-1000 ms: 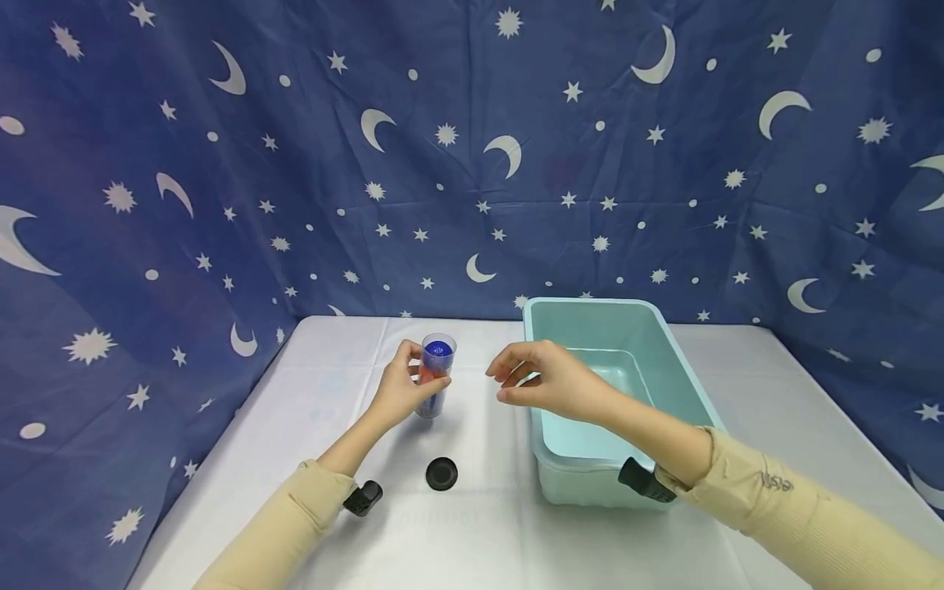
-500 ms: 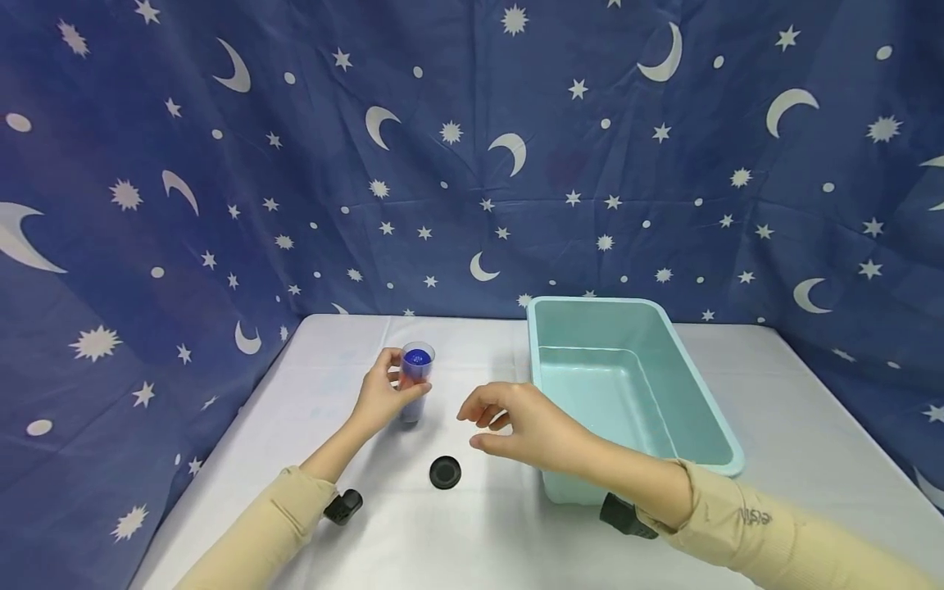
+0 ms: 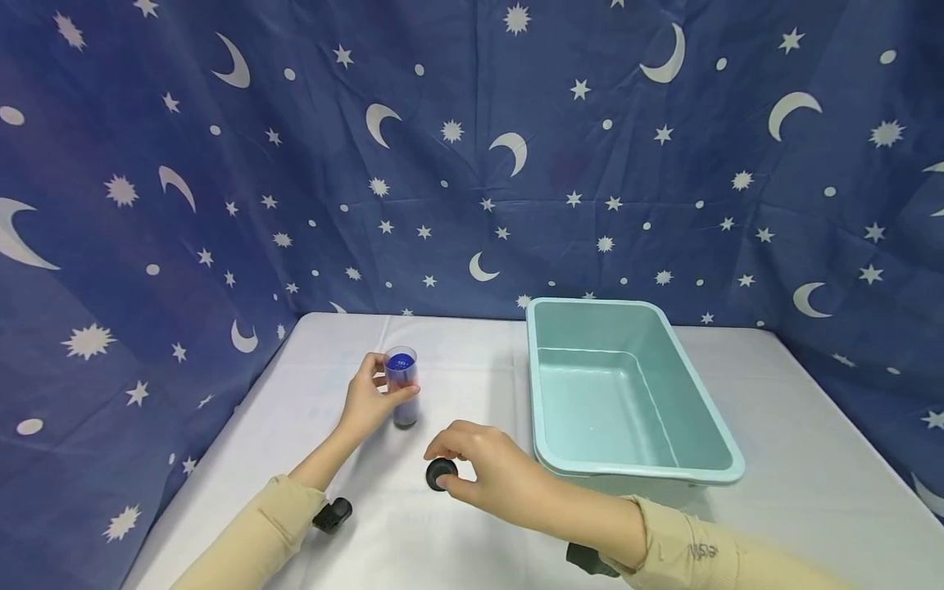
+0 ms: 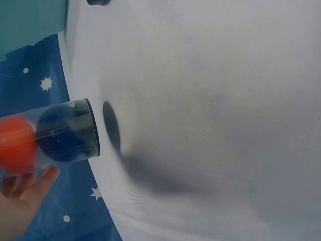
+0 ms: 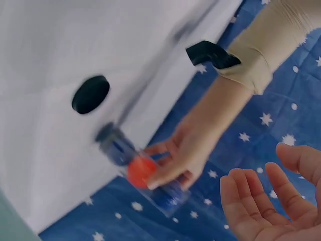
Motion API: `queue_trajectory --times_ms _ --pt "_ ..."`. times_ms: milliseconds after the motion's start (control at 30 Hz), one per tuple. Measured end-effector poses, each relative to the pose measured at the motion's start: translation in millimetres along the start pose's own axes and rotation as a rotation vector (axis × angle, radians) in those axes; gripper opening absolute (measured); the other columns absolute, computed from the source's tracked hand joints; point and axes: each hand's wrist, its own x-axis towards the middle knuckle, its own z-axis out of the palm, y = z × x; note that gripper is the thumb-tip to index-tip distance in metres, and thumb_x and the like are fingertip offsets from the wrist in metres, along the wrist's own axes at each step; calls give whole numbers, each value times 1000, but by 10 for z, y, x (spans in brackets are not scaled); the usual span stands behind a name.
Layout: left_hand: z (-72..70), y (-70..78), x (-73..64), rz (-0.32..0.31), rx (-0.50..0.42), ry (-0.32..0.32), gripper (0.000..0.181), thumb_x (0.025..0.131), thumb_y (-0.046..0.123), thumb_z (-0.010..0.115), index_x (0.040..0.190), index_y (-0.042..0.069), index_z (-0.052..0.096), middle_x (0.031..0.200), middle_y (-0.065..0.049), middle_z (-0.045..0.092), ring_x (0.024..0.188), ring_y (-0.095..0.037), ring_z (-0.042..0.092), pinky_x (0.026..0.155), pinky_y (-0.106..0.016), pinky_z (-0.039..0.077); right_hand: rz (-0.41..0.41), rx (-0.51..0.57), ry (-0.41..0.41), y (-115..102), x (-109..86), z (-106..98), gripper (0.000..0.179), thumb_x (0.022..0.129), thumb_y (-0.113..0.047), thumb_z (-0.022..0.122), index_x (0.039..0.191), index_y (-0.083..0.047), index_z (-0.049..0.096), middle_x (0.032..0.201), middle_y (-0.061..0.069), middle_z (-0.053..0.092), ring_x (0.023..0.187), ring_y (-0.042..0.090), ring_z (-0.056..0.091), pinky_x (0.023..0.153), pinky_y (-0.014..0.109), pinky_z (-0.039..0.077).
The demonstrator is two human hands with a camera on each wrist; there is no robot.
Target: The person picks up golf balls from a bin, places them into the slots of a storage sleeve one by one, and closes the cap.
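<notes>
My left hand (image 3: 371, 403) grips a clear plastic tube (image 3: 403, 378), which stands upright, its upper end uncapped. Inside are a blue ball (image 3: 401, 361) on top, an orange ball (image 4: 17, 144) in the middle and a dark blue ball (image 4: 61, 133) at the dark base. In the left wrist view, a gap and a shadow show between base and table. A black round lid (image 3: 433, 473) lies on the white cloth. Over it hovers my right hand (image 3: 497, 475), fingers loosely bent; the right wrist view shows them holding nothing, apart from the lid.
A light teal plastic bin (image 3: 536, 385) stands on the right of the white-covered table (image 3: 457, 352), with nothing inside it. A dark blue curtain (image 3: 472, 164) with moons and stars hangs behind and along the left side.
My right hand has come down and left from beside the bin to above the lid. The left hand has carried the tube left and slightly nearer. The lid lies where it was.
</notes>
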Motion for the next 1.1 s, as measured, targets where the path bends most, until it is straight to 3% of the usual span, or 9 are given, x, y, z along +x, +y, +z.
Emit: queue_trajectory --times_ms 333,533,700,867,1100 --pt "-16 -85 -64 -35 6 -15 50 77 14 78 112 2 45 114 -22 56 101 -37 59 82 -43 52 134 24 -59 192 87 319 17 80 -4 71 96 -7 67 90 1 65 81 6 56 74 15 49" --pt "-18 -124 -70 -57 11 -8 51 78 15 77 114 1 45 116 -23 57 102 -38 59 84 -45 51 175 57 -72 308 150 457 19 79 -2 72 97 -5 66 92 6 67 82 16 62 72 16 49" --pt "-26 -126 -68 -66 1 -10 49 77 15 78 112 1 45 115 -23 57 101 -37 59 81 -43 52 223 20 -101 398 189 545 21 79 -3 72 99 -5 66 96 8 66 85 20 64 72 18 50" --pt "-17 -143 -64 -50 11 -19 49 77 14 78 110 2 43 116 -23 56 102 -38 59 83 -44 52 289 -42 -128 497 218 617 23 80 -6 72 102 -6 65 100 9 65 92 21 63 76 22 52" --pt "8 -183 -76 28 31 -34 49 76 10 78 106 2 39 113 -23 57 102 -39 59 87 -49 51 331 -161 -227 607 241 726 33 79 -14 75 109 -9 64 103 6 63 89 17 61 75 24 52"
